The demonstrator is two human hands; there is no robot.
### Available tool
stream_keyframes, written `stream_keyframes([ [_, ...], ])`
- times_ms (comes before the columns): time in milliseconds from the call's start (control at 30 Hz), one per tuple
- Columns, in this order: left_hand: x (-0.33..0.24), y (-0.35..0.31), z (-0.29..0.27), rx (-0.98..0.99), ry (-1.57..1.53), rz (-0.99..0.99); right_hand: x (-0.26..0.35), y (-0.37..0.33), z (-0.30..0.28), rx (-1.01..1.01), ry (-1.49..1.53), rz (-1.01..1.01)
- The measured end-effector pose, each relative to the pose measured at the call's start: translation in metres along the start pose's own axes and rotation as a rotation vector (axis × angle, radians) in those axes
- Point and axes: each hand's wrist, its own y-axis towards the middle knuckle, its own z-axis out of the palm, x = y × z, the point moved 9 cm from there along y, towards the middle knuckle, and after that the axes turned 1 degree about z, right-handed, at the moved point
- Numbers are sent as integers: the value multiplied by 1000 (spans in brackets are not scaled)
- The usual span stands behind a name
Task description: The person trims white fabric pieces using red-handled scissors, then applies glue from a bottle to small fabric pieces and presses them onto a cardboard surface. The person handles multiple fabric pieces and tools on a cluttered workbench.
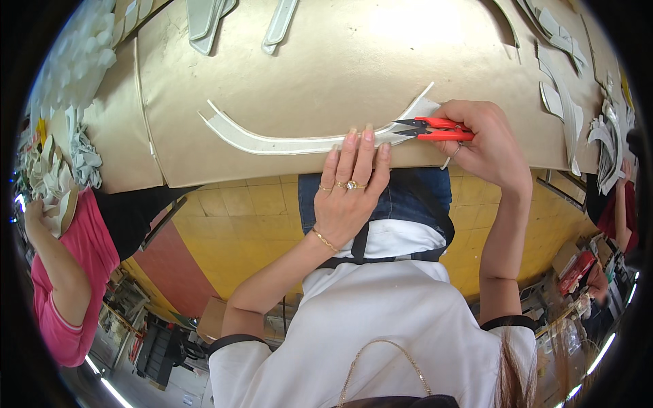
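Note:
A curved white strip [272, 145] with raised piped edges lies on the gold-coloured table, its two ends bending away from me. My left hand [352, 180] rests flat on the middle of the strip, its fingers stretched out and pressing near the table's front edge. In my right hand [486, 139] is a pair of red-handled thread snips [442, 129], gripped between thumb and fingers. The dark blades point left and lie over the strip's right part, just beside my left fingertips. Whether the blades touch the strip I cannot tell.
More pale cut pieces [277, 27] lie at the table's far edge, and others [568, 115] are heaped at the right. On the left stand translucent white bundles [78, 58]. A person in a pink top [75, 272] works at the left; another person's arm [622, 207] shows at the far right.

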Motion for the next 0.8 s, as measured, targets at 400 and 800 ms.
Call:
stream_keyframes([
  [400,-3,3,1,-43,20,-12,1,4,1,15,-63,-15],
  [800,-13,17,1,-9,102,-103,3,9,0,28,-137,20],
])
